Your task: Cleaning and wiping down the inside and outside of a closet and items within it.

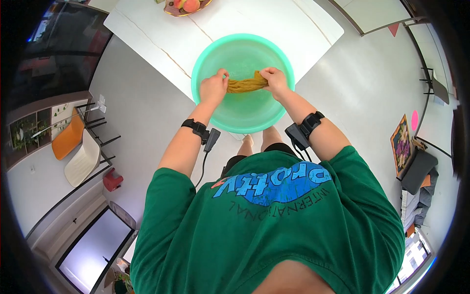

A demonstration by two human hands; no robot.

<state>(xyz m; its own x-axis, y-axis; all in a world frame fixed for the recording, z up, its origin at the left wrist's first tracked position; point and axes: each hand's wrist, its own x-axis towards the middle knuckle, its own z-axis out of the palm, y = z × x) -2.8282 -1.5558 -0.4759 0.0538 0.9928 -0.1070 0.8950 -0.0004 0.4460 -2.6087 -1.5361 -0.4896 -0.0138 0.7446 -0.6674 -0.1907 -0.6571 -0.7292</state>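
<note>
A mustard-yellow cloth [245, 85], bunched lengthwise into a rope-like strip, stretches between my two hands above the inside of a green plastic basin [242, 128]. My left hand [214, 87] grips its left end. At the other end, my right hand [274, 81] pinches the cloth, and a small flap stands up beside the fingers. Some folds are hidden under my fingers. The basin sits at the near corner of a white table with brown veining [253, 18], its near rim reaching past the table edge. I cannot tell whether the basin holds water.
A fruit bowl [183, 14] stands at the table's far side. Strapped to my forearms are black bands with cabled devices [211, 140]. To the left are an orange chair [69, 136], a white chair [83, 160] and a red stool-like object [112, 180]. A floral picture [401, 145] is at right.
</note>
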